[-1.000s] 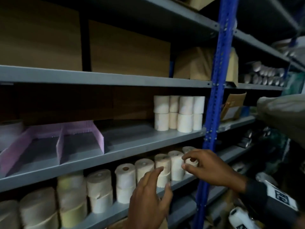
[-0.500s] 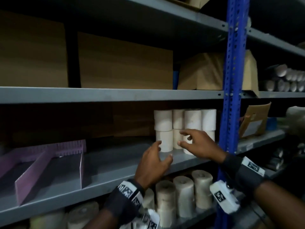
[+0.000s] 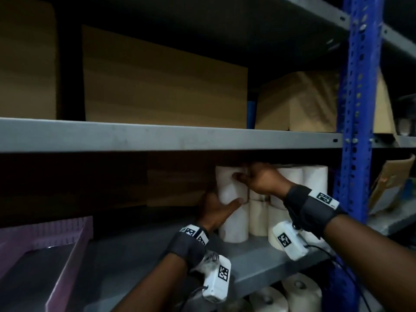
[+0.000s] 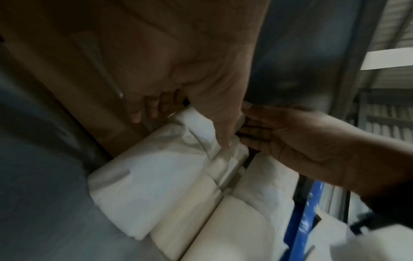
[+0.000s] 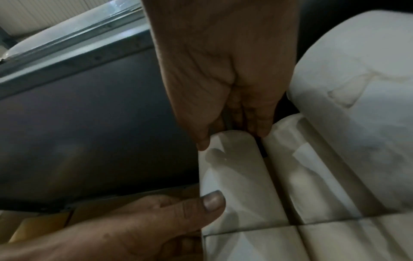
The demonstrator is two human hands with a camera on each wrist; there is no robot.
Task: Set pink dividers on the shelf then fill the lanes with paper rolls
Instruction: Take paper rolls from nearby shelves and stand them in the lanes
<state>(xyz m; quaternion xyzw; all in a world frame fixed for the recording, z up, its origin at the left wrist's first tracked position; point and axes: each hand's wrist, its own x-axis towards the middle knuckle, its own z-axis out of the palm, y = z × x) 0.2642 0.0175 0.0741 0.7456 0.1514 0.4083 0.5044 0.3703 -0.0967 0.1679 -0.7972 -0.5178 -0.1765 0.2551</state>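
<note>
Both hands up at the stacked paper rolls on the middle grey shelf point(image 3: 258, 264), beside the blue upright point(image 3: 358, 131). Left hand point(image 3: 215, 209) wrapped around the lower part of the top left roll point(image 3: 227, 185), thumb across its front and fingers hidden behind. Right hand point(image 3: 262, 180) gripping the same roll near its top, thumb on the front face, fingers reaching over and down the gap behind it, as seen from the right wrist point(image 5: 230, 79). Roll tilted slightly, its base at the top of the lower roll point(image 3: 234, 224). More white rolls point(image 3: 313, 179) standing two high just to the right, touching one another. Pink dividers point(image 3: 67, 248) on the same shelf at the far left, well apart from the stack, lanes between them holding no rolls in the visible part. Cardboard boxes point(image 3: 162, 86) on the shelf above; further paper rolls point(image 3: 299, 291) on the shelf below.
</note>
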